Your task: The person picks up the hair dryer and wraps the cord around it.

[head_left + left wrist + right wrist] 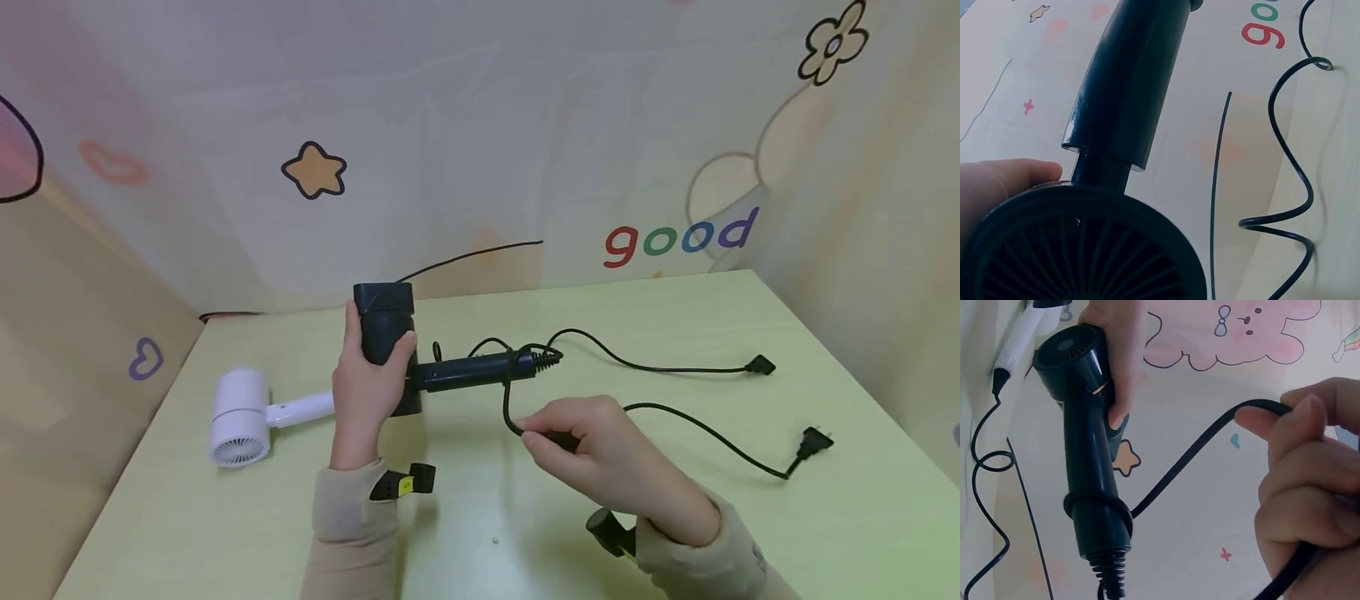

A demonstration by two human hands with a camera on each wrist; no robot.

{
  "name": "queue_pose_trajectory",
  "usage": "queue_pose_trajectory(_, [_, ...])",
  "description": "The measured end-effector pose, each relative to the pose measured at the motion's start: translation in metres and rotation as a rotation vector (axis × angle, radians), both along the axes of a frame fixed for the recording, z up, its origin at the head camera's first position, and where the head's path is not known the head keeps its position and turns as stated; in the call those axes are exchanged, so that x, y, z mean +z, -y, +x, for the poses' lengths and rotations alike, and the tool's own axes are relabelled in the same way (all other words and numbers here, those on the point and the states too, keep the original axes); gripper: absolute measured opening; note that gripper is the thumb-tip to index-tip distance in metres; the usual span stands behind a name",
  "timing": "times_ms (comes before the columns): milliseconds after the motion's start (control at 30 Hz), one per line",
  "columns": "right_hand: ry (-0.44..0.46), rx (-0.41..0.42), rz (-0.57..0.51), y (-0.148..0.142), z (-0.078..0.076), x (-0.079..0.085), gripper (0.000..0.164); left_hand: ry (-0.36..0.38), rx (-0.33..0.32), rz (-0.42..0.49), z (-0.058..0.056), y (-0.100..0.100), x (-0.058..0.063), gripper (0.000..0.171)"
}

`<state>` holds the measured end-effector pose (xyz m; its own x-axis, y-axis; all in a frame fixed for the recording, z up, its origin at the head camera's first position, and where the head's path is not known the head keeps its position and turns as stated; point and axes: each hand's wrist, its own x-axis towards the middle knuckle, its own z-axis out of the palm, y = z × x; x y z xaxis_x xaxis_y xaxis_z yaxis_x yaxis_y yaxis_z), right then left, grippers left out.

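Observation:
A black hair dryer (pixel 468 372) is held up over the table, its handle pointing right. My left hand (pixel 366 387) grips it round the head, thumb on the near side. Its vented end (pixel 1088 262) fills the bottom of the left wrist view. The black cord (pixel 1188 456) wraps round the handle near its end in the right wrist view, then runs taut to my right hand (pixel 603 446). There the thumb and fingers pinch the cord, the other fingers curled. Left of my left hand lies a white hair dryer (pixel 240 412), its handle end hidden behind that hand.
The light table (pixel 487 517) meets a patterned cloth backdrop (pixel 480 150) at the back and sides. Two black plugs lie at the right, a farther plug (pixel 761 365) and a nearer plug (pixel 812 443), with loose cords trailing toward the middle.

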<state>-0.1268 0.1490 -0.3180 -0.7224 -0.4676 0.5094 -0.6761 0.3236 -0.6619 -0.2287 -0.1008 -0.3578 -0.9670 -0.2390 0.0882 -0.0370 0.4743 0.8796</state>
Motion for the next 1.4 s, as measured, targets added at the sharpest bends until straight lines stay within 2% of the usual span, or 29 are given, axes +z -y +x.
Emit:
queue_pose_trajectory(200, [0.044, 0.125, 0.112, 0.002, -0.004, -0.004, 0.025, -0.012, 0.026, -0.011, 0.004, 0.005, 0.003, 0.086])
queue_pose_trajectory(533, [0.21, 0.187, 0.288, 0.002, -0.012, -0.009, 0.029, -0.042, 0.012, 0.001, 0.001, 0.008, 0.002, 0.088])
queue_pose_trajectory(667, [0.278, 0.23, 0.339, 0.005, -0.022, -0.018, 0.025, -0.075, 0.029, 0.022, 0.0, 0.012, 0.004, 0.087])
queue_pose_trajectory(767, [0.351, 0.229, 0.377, 0.005, -0.032, -0.024, 0.024, -0.096, 0.035, 0.038, 0.001, 0.013, 0.007, 0.087])
queue_pose_trajectory(967, [0.442, 0.185, 0.424, 0.005, -0.05, -0.037, 0.021, -0.079, 0.048, 0.077, 0.005, 0.014, 0.013, 0.086])
queue_pose_trajectory(1067, [0.478, 0.14, 0.415, 0.006, -0.053, -0.043, 0.018, -0.066, 0.05, 0.096, 0.007, 0.015, 0.014, 0.086])
queue_pose_trajectory(1200, [0.535, 0.055, 0.407, 0.007, -0.054, -0.05, 0.017, -0.05, 0.046, 0.105, 0.008, 0.016, 0.013, 0.085])
queue_pose_trajectory(1400, [0.548, -0.104, 0.435, 0.011, -0.059, -0.059, 0.026, -0.065, 0.05, 0.084, 0.008, 0.014, 0.014, 0.086])
